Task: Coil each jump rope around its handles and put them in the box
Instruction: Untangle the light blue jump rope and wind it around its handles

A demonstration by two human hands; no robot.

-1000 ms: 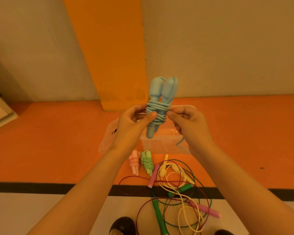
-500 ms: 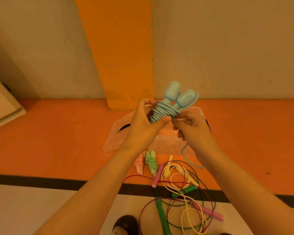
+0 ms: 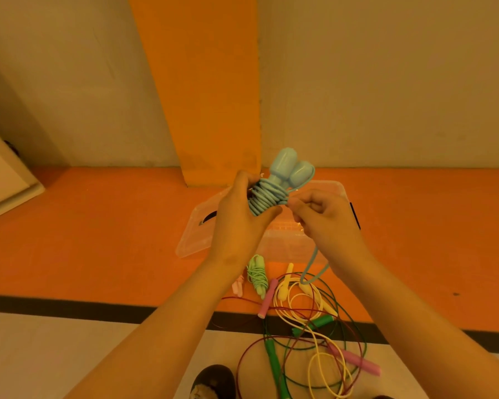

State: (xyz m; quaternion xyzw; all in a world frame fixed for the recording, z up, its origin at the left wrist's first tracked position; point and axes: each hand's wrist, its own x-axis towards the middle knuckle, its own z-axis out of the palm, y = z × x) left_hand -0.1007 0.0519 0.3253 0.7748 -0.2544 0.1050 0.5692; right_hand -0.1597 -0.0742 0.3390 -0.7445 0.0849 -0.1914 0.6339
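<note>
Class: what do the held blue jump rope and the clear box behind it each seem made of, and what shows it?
Blue jump rope: handles look like smooth matte plastic; cord seems rubbery, bending into tight coils. Box: probably glossy clear plastic, since the orange floor shows through.

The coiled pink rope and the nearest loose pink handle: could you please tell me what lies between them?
The head view shows the coiled light green rope lying between the coiled pink rope and that pink handle.
</note>
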